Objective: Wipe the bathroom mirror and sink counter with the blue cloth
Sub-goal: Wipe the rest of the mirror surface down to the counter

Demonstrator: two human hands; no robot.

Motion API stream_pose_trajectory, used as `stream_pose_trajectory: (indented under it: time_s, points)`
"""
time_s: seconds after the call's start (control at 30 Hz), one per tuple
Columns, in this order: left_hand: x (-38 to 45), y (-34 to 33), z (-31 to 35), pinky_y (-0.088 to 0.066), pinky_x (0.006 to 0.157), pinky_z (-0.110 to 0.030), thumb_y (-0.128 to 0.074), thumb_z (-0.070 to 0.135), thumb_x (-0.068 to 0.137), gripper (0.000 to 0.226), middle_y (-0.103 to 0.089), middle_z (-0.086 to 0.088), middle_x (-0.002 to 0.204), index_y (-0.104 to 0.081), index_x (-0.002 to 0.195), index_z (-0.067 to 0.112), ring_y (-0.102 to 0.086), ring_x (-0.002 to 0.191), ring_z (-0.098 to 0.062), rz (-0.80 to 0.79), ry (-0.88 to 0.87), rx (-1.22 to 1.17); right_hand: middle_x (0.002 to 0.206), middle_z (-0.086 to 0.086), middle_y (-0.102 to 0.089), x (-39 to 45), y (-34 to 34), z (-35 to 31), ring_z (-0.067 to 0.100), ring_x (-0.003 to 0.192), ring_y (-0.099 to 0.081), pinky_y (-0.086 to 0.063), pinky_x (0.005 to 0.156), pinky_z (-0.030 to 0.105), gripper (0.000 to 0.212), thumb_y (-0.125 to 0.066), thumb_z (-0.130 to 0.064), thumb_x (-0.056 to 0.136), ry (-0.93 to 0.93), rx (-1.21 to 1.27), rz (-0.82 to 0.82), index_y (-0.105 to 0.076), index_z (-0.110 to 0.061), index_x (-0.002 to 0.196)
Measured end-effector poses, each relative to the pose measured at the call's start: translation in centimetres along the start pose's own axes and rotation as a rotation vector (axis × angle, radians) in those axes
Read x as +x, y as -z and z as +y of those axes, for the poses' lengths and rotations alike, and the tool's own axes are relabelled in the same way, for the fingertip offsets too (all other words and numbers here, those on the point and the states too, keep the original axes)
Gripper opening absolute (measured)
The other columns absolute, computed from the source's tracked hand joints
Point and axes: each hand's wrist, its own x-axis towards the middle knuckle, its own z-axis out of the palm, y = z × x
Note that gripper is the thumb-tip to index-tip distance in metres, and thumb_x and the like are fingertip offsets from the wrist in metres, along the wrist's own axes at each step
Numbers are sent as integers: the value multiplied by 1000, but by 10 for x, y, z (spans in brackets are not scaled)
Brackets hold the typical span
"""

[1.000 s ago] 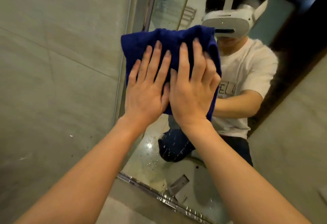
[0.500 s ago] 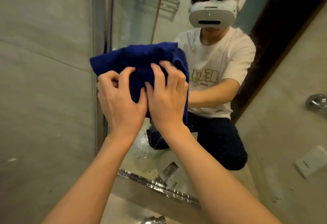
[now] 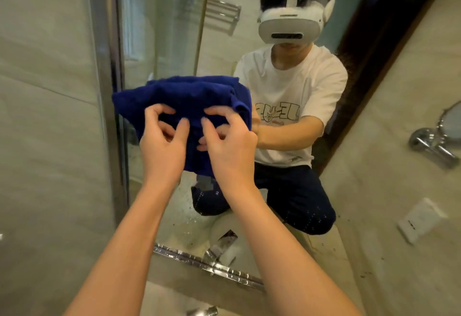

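Note:
A dark blue cloth (image 3: 184, 98) is bunched up in front of the bathroom mirror (image 3: 162, 28), near its left edge. My left hand (image 3: 162, 146) grips the cloth's lower left part with curled fingers. My right hand (image 3: 229, 146) grips its lower right part, fingers curled into the fabric. The hands are side by side, close together. Whether the cloth touches the glass I cannot tell. The mirror's lower area shows water spots. A strip of the counter (image 3: 164, 298) shows at the bottom, between my forearms.
A chrome frame (image 3: 207, 265) runs along the mirror's bottom edge, and a tiled wall (image 3: 45, 141) stands to the left. On the right wall sit a chrome swing-arm mirror mount (image 3: 431, 141) and a white socket plate (image 3: 419, 220). A chrome tap top (image 3: 202, 312) peeks in below.
Both hands went from pressing flat on the cloth to curling and gathering it. The cloth and hands dropped lower on the mirror, and the view shifted right.

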Motion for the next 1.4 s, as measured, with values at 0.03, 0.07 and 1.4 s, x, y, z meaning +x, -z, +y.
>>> stream_pose_trajectory:
  time_s: [0.03, 0.07, 1.4]
  points:
    - [-11, -12, 5, -45, 65, -25, -61, 23, 95, 18, -51, 4, 71, -49, 107, 27, -51, 62, -3, -8, -17, 29, 59, -3, -67, -4, 16, 5, 6, 61, -69, -59, 69, 42, 13, -62, -25, 94, -9, 9, 22, -57, -36, 98]
    - [-24, -25, 10, -46, 67, -28, -63, 24, 93, 18, -52, 4, 73, -50, 105, 27, -51, 65, -6, -32, -40, 56, 60, -2, -69, -9, 34, 11, 6, 60, -69, -60, 69, 41, 12, -64, -24, 93, -20, 20, 59, -58, -34, 97]
    - [-91, -103, 65, -54, 85, -45, -75, 45, 79, 39, -59, 6, 91, -53, 100, 21, -61, 85, -14, 22, 168, 58, 59, -2, -71, -26, 121, 32, 9, 60, -70, -59, 76, 41, 23, -74, -32, 84, -302, 287, 322, -68, -14, 72]
